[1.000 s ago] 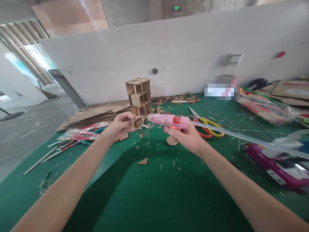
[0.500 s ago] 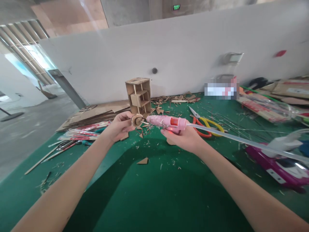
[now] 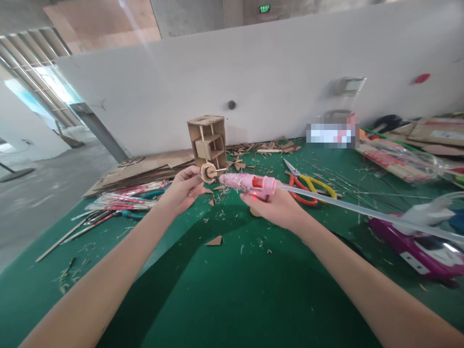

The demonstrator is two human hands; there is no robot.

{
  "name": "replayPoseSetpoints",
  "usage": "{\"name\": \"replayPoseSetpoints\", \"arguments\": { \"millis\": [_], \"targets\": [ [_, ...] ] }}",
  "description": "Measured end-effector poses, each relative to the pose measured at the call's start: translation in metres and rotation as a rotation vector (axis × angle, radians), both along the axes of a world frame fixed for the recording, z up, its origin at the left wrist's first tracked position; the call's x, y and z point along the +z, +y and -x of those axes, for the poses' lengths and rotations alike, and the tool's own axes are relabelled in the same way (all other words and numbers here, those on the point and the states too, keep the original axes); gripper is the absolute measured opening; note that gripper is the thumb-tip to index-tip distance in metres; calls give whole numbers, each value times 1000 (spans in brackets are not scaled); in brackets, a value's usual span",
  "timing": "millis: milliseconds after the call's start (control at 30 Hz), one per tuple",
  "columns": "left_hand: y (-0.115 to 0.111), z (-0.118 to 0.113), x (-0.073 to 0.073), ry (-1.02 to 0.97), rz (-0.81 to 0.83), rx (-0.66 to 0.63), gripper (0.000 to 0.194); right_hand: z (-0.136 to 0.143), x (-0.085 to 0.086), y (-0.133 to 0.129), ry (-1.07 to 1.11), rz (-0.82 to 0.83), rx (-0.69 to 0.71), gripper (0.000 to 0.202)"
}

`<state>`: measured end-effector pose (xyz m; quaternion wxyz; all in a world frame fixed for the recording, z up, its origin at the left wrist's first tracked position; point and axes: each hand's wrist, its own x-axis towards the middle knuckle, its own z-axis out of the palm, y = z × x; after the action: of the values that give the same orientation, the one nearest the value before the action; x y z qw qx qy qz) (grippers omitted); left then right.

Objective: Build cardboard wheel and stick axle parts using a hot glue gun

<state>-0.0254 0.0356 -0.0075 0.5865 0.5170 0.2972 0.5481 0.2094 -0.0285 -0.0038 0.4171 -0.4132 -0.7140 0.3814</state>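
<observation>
Between the fingers of my left hand (image 3: pixel 185 189) is a small round cardboard piece (image 3: pixel 208 172) with a thin stick poking out of its centre to the right. My right hand (image 3: pixel 274 205) is wrapped round a pink glue gun (image 3: pixel 246 182), with a red light glowing near its trigger. A long clear glue stick (image 3: pixel 337 203) runs out of the gun's back end. The gun's nozzle is close to the round piece; whether they touch is hard to tell. Behind them stands an open cardboard shelf tower (image 3: pixel 207 142).
Scissors (image 3: pixel 302 181) with orange and yellow handles lie right of the gun. A purple power strip (image 3: pixel 413 251) is at the right. Bagged sticks (image 3: pixel 125 199) and cardboard sheets (image 3: pixel 145 169) lie at the left. Cardboard scraps (image 3: pixel 214 240) dot the green table (image 3: pixel 232 295).
The round piece has turned and risen slightly, so its flat face and stick show more. The glue gun has shifted slightly left.
</observation>
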Motion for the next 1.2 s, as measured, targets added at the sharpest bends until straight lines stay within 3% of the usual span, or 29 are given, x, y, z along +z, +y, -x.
{"name": "replayPoseSetpoints", "arguments": {
  "millis": [600,1033,1200],
  "targets": [
    [6,-2,-10,54,-44,93,18,5,2,-1,-95,-28,-59,23],
    [8,-1,-14,145,-150,157,17,12,0,3,84,-29,-92,22],
    [10,1,-16,181,-181,169,17,12,2,1,50,55,-115,30]
  ]
}}
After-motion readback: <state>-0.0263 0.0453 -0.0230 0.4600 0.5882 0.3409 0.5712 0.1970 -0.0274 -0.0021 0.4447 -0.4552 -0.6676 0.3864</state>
